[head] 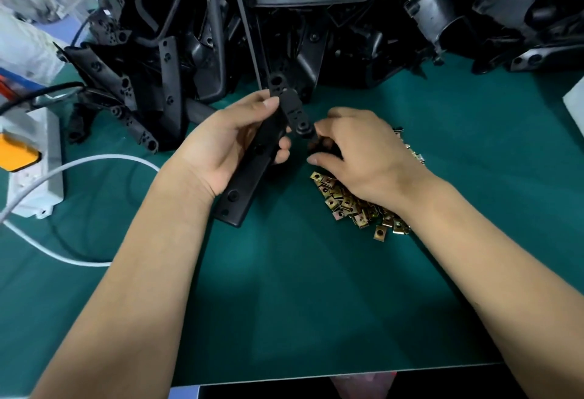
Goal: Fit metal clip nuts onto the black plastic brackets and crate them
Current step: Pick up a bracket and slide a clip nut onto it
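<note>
Brackets (316,19) heaped behind hands, clip nuts (354,205) under right wrist.

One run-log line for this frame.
left hand: holds bracket | right hand: at bracket tab, over clip nuts | clip: unseen

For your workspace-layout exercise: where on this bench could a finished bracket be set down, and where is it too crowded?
Free: the green mat between the forearms, below the clip nuts; also the mat right of them. Crowded: the bracket heap at the back and the power strip with cables at left.
</note>
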`<control>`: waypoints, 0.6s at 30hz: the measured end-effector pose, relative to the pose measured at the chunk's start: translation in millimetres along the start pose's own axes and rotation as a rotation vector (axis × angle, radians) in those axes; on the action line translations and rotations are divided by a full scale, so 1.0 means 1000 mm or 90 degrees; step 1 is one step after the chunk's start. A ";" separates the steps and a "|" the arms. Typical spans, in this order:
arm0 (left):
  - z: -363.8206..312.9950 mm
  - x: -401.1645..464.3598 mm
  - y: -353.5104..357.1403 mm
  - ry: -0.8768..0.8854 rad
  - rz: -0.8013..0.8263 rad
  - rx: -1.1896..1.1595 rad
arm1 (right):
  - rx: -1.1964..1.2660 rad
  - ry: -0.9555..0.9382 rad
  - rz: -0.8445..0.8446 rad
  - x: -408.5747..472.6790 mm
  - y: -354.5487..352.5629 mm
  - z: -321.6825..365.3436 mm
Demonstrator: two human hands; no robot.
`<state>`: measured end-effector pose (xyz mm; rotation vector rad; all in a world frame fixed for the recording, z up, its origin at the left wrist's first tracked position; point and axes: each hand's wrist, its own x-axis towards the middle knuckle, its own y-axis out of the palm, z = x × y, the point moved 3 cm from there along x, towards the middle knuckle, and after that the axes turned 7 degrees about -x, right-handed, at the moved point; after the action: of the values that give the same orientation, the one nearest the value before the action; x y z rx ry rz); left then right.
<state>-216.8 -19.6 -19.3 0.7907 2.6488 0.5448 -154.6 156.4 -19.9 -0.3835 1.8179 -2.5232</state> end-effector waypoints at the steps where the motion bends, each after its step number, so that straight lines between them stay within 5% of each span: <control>1: 0.001 0.000 0.000 -0.001 0.009 0.016 | 0.022 0.003 -0.015 -0.001 -0.001 -0.001; 10: 0.003 0.000 0.005 -0.029 0.074 0.135 | 0.619 0.118 -0.109 -0.007 -0.012 -0.019; 18: 0.004 -0.001 0.007 -0.024 0.101 0.172 | 0.652 0.153 -0.124 -0.008 -0.013 -0.020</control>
<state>-211.1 -14.2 -19.7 1.0848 2.6737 0.2068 -149.4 180.6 -14.7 -0.2153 0.3160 -3.2761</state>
